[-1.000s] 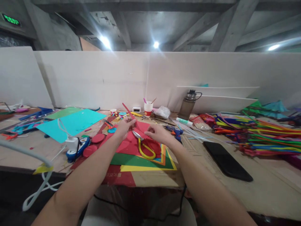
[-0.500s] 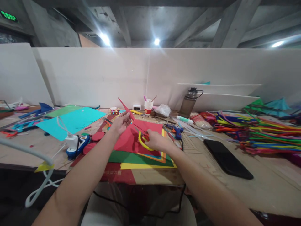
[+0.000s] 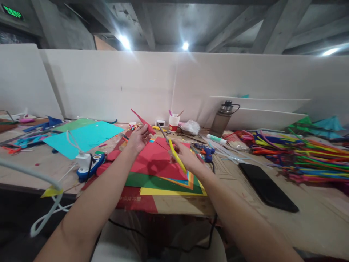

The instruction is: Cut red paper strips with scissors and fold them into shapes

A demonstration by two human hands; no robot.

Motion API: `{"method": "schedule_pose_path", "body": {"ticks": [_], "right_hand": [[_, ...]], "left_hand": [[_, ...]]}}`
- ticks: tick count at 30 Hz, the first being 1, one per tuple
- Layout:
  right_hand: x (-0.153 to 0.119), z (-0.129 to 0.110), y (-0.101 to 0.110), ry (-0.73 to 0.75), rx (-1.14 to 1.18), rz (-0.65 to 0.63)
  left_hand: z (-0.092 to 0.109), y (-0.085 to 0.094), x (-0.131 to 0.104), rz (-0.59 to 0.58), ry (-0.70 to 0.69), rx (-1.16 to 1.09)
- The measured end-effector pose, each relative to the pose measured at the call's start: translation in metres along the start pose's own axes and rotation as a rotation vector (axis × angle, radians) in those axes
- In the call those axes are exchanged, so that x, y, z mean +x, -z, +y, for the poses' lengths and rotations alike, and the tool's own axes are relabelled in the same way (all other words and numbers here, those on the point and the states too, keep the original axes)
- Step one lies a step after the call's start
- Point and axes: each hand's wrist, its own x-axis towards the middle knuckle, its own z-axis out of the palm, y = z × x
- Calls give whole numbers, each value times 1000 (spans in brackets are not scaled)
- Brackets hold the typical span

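Note:
Between the fingers of my left hand (image 3: pixel 140 138) is a narrow red paper piece (image 3: pixel 142 121), raised above the table. My right hand (image 3: pixel 183 154) grips scissors with yellow handles (image 3: pixel 177 157); their metal blades point up and away from me, a little right of the red piece and apart from it. Below both hands lies a large red sheet (image 3: pixel 152 163) on a stack of coloured paper. A green sheet (image 3: pixel 158 183) and a yellow sheet (image 3: pixel 171 191) stick out at the stack's near edge.
A black phone (image 3: pixel 267 186) lies at the right, near pipe cleaners (image 3: pixel 313 153). Behind stand a bottle (image 3: pixel 220 120) and a paper cup (image 3: pixel 173 122). A blue glue gun (image 3: pixel 207 153) is right of the stack. A power strip (image 3: pixel 91 168) and cyan sheet (image 3: pixel 84 138) lie left.
My left hand has lifted the red piece slightly up and left, off the sheet. The scissors in my right hand have swung upward, away from the paper. The view has shifted slightly.

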Motion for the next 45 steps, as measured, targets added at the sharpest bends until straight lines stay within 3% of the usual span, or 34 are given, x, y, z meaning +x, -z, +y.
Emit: {"method": "schedule_pose_path", "body": {"ticks": [4, 12, 24, 45], "right_hand": [[-6, -10, -2, -161, 26, -23], [-11, -19, 0, -139, 25, -115], [-14, -24, 1, -194, 44, -145], [-13, -22, 4, -228, 69, -149]], "left_hand": [[3, -2, -1, 39, -37, 13], [0, -3, -2, 51, -17, 44], [-6, -4, -5, -32, -39, 119], [-5, -7, -8, -39, -41, 166]]}}
